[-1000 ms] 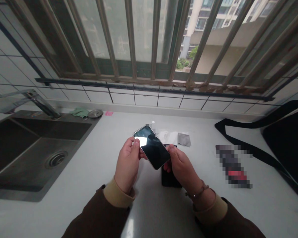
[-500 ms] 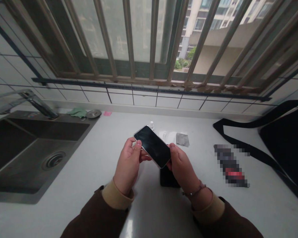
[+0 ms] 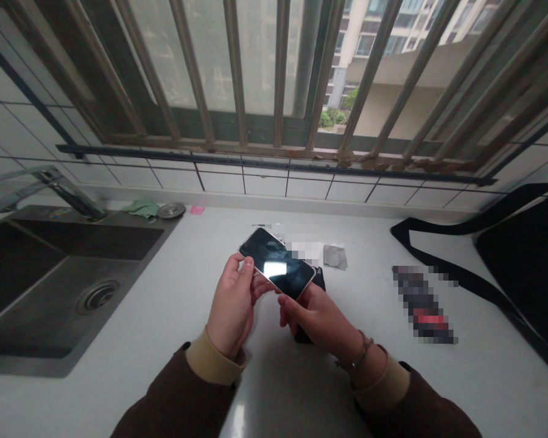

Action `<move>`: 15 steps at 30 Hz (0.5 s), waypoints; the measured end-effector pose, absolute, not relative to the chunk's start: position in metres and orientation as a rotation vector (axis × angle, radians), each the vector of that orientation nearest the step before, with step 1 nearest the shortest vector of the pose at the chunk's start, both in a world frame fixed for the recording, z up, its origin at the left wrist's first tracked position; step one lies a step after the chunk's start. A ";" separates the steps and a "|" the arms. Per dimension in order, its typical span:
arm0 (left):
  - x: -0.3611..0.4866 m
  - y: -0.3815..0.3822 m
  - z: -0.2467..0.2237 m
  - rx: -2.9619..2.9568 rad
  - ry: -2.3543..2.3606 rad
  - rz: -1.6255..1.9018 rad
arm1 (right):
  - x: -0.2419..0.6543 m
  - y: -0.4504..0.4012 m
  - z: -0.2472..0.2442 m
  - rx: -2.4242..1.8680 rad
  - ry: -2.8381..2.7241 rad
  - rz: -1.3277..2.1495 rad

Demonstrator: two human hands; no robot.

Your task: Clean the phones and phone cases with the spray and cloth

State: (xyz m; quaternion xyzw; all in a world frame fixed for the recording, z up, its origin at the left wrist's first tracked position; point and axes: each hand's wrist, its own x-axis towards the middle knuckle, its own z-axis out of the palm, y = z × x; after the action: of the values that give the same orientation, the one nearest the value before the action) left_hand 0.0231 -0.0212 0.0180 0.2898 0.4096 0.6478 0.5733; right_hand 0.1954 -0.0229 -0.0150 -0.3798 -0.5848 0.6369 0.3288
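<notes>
Barred window (image 3: 256, 67) over a tiled wall (image 3: 265, 182); the white table (image 3: 155, 322) carries a steel sink (image 3: 41, 292) with drain (image 3: 97, 297) at left and a black strapped bag (image 3: 520, 261) at right. A smartphone (image 3: 276, 263) is held above the table by its edges, with the left hand (image 3: 231, 307) and right hand (image 3: 322, 322) grasping it, fingers (image 3: 296, 309) closed. A dark flat object (image 3: 318, 280) lies beneath it; a grey cloth (image 3: 335, 257) lies just beyond.

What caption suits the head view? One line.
Left hand and right hand hold a smartphone over a countertop by a steel sink.
</notes>
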 end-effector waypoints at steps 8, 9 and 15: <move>0.022 -0.021 0.016 0.730 0.925 1.492 | 0.193 -0.024 -0.015 -0.873 -1.555 1.705; 0.022 -0.021 0.016 0.720 0.919 1.493 | 0.193 -0.024 -0.014 -0.916 -1.588 1.661; 0.023 -0.021 0.013 0.700 0.985 1.500 | 0.192 -0.027 -0.012 -1.170 -1.929 1.212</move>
State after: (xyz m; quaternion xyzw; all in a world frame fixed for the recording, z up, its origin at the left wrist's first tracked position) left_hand 0.0231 -0.0212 0.0126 0.2984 0.4197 0.6393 0.5710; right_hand 0.1920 -0.0267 -0.0119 -0.4378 -0.7217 0.4534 0.2861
